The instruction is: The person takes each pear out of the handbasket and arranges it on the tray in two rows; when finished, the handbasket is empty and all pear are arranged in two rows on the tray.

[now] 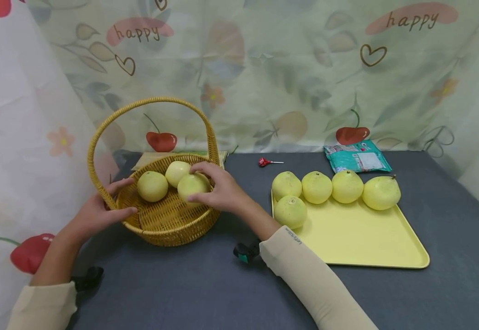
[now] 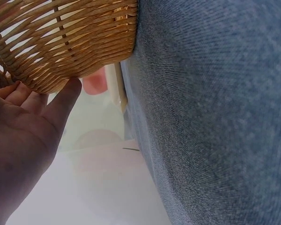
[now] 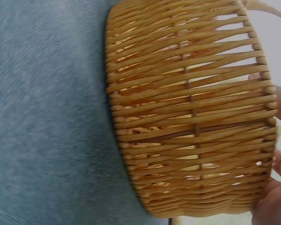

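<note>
Cream sleeves [image 1: 322, 279] lie nearest the camera, one on either side of the wicker basket [image 1: 173, 236]. At the basket's left rim, the left hand [image 1: 96, 213] rests with thumb and fingers spread apart, touching the wickerwork as if to steady it. Inside the basket's right side, the right hand [image 1: 222, 188] is clamped on a round yellow-green fruit [image 1: 191, 184], probably a pear, thumb and fingers on opposite sides. Two similar fruits [image 1: 152, 186] sit farther left within the basket; five more [image 1: 290, 213] stand to its right, along the far and left edges of a yellow tray [image 1: 363, 238]. Loading the basket seems the step in hand, though one moment cannot rule out unloading. If loading, the next move calls for settling the held fruit gently beside its neighbours, loosening the fingers and clearing the basket's handle.
</note>
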A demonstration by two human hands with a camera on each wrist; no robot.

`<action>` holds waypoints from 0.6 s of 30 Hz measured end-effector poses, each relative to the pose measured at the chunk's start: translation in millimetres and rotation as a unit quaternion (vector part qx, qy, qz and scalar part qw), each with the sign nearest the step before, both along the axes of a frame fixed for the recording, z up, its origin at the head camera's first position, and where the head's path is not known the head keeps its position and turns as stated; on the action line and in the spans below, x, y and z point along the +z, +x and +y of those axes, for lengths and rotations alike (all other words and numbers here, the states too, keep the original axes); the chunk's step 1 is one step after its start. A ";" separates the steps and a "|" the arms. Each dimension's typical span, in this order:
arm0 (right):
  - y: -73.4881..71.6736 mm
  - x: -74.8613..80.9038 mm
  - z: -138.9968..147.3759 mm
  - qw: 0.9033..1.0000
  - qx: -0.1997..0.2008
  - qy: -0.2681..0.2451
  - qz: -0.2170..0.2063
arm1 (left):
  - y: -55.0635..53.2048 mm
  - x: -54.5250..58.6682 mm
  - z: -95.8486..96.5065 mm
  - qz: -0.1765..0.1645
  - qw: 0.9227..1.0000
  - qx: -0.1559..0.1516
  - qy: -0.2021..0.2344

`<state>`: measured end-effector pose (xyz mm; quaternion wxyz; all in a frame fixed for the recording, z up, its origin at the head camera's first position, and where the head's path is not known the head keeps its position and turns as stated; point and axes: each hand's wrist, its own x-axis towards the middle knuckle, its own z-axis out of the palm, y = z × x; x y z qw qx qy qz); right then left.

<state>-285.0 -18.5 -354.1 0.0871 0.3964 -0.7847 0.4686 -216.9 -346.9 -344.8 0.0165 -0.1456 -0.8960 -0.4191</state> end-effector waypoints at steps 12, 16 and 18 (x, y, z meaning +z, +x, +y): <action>18.5 18.9 13.3 0.999 0.016 -0.045 -0.019 | -0.1 -0.3 1.3 0.008 1.000 -0.001 -0.003; 26.8 26.1 22.3 0.999 0.008 -0.048 -0.024 | 0.4 -0.1 1.4 0.007 1.000 -0.002 0.000; 32.1 31.3 28.1 0.998 0.005 -0.049 -0.033 | 0.6 0.1 0.9 0.005 1.000 -0.002 0.003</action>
